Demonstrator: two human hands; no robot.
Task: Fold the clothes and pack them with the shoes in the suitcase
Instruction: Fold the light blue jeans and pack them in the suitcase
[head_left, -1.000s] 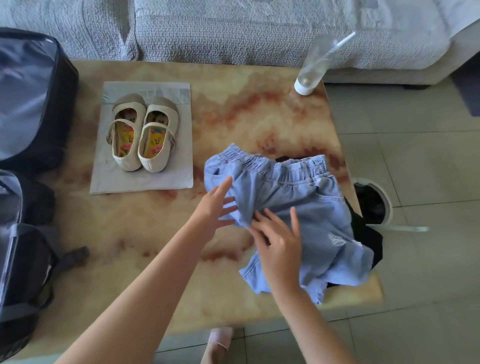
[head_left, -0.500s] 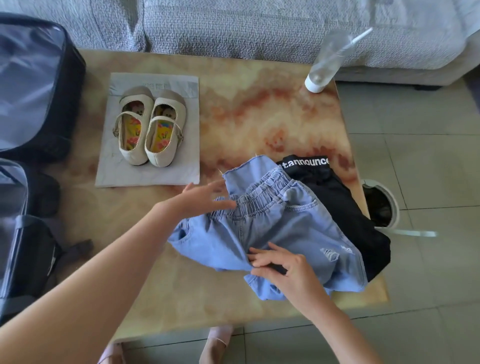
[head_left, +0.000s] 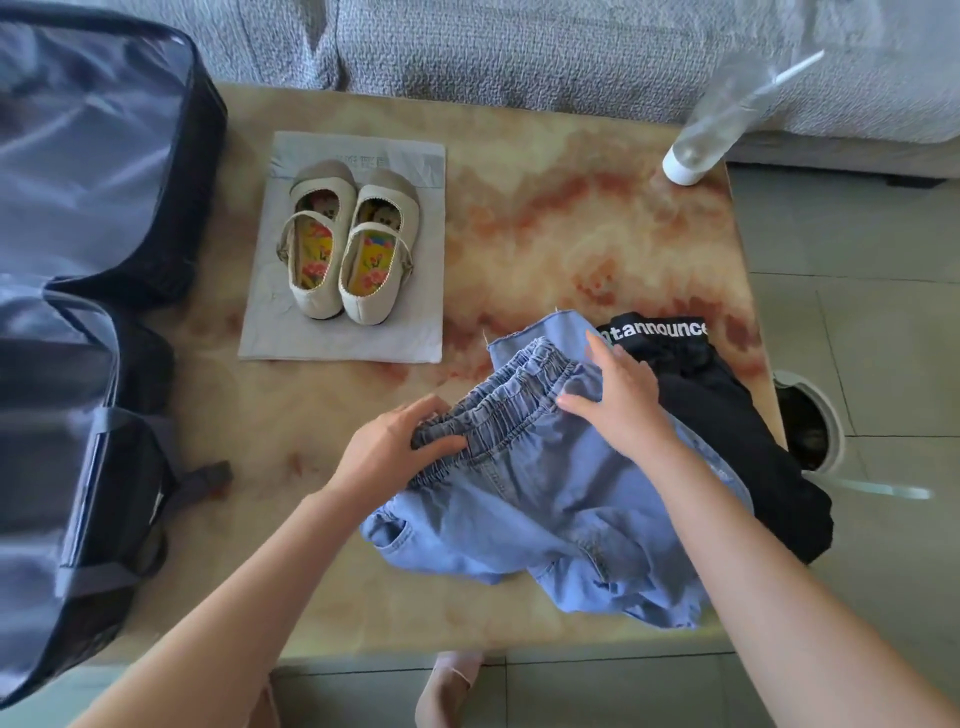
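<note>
the crumpled light-blue denim shorts (head_left: 519, 509) are laid on the near right part of the marbled orange table (head_left: 545, 234), partly over a black garment (head_left: 727, 410). their elastic waistband is clamped by the left hand (head_left: 395, 447), fingers curled, and pressed by the right hand (head_left: 623, 405), fingers straight and slightly apart.

The suitcase (head_left: 93, 156) cut off at left edge; black garment (head_left: 727, 410) partly under denim shorts (head_left: 519, 509).

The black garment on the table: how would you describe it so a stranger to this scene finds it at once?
Look at the marbled table before the grey sofa, near its right edge. There the black garment lies partly under the light blue denim shorts. Unlike them, it is black, with white letters on its waistband.
</note>
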